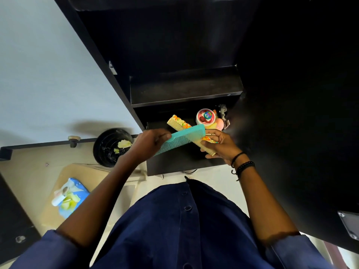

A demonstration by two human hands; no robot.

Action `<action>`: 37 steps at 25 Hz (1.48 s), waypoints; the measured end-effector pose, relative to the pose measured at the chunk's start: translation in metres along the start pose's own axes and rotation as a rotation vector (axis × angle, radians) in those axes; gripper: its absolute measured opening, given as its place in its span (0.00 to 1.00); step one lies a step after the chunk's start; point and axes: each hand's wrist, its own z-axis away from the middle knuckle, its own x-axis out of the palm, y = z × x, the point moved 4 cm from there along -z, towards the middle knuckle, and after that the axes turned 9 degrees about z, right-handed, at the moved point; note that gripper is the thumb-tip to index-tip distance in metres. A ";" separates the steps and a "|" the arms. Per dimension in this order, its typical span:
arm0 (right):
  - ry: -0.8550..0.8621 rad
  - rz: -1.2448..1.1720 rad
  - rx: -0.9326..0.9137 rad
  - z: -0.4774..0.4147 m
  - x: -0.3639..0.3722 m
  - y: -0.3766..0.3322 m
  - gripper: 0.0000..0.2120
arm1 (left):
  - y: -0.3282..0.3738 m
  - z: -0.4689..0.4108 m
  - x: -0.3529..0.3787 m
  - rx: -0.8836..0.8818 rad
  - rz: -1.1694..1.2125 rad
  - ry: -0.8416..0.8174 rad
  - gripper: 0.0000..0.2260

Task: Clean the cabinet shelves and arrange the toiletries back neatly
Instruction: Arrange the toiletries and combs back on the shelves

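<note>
My left hand grips a teal comb by one end, teeth pointing down. My right hand holds a yellow comb with an orange floral spine. The two combs cross each other above the lower black cabinet shelf. At the back of that shelf stands a round tub with a pink and white lid, with a pink item next to it. The upper black shelf is bare.
A black bin with crumpled tissue stands on the floor at the left. A beige stool carries a blue wipes pack and a white tube. The open cabinet door hangs dark on the right.
</note>
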 end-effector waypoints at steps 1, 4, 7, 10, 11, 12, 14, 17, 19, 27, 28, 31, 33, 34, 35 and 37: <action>0.014 -0.001 -0.009 0.000 -0.002 0.000 0.16 | 0.002 -0.002 -0.004 0.010 -0.013 -0.021 0.13; 0.028 -0.081 0.007 -0.002 -0.005 -0.002 0.10 | 0.007 -0.009 -0.014 0.057 -0.029 -0.048 0.12; -0.011 -0.216 0.066 -0.001 -0.001 -0.003 0.07 | 0.012 -0.013 -0.016 0.115 -0.107 -0.031 0.15; -0.045 -0.275 0.088 0.002 0.000 -0.007 0.10 | 0.020 -0.015 -0.016 0.127 -0.232 0.015 0.23; -0.043 -0.312 0.097 0.002 0.000 -0.008 0.10 | 0.023 -0.015 -0.016 0.146 -0.279 0.018 0.26; -0.039 -0.337 0.103 0.003 -0.001 -0.010 0.10 | 0.025 -0.017 -0.015 0.174 -0.330 0.011 0.27; -0.029 -0.344 0.108 0.006 -0.001 -0.012 0.12 | 0.028 -0.019 -0.014 0.216 -0.407 -0.010 0.26; -0.021 -0.366 0.075 0.009 0.003 -0.017 0.16 | 0.032 -0.023 -0.014 0.249 -0.432 0.018 0.26; -0.015 -0.361 0.031 0.013 0.006 -0.024 0.17 | 0.037 -0.023 -0.012 0.276 -0.432 0.026 0.26; 0.067 -0.285 -0.152 0.024 0.002 -0.057 0.06 | 0.045 -0.019 -0.040 0.217 -0.530 0.246 0.26; 0.080 -0.287 -0.161 0.027 0.001 -0.060 0.05 | 0.042 -0.016 -0.048 0.162 -0.462 0.285 0.26; 0.127 -0.311 -0.178 0.039 -0.002 -0.069 0.05 | 0.035 -0.005 -0.065 -0.011 0.020 0.332 0.24; 0.139 -0.338 -0.208 0.049 0.001 -0.080 0.04 | 0.036 0.003 -0.072 -0.127 0.464 0.325 0.22; 0.143 -0.342 -0.228 0.055 0.003 -0.088 0.04 | 0.038 0.007 -0.076 -0.150 0.604 0.328 0.20; 0.160 -0.338 -0.247 0.059 0.005 -0.095 0.05 | 0.041 0.010 -0.081 -0.152 0.662 0.349 0.19; 0.239 -0.342 -0.289 0.066 0.006 -0.108 0.06 | 0.053 0.017 -0.095 -0.122 0.712 0.410 0.18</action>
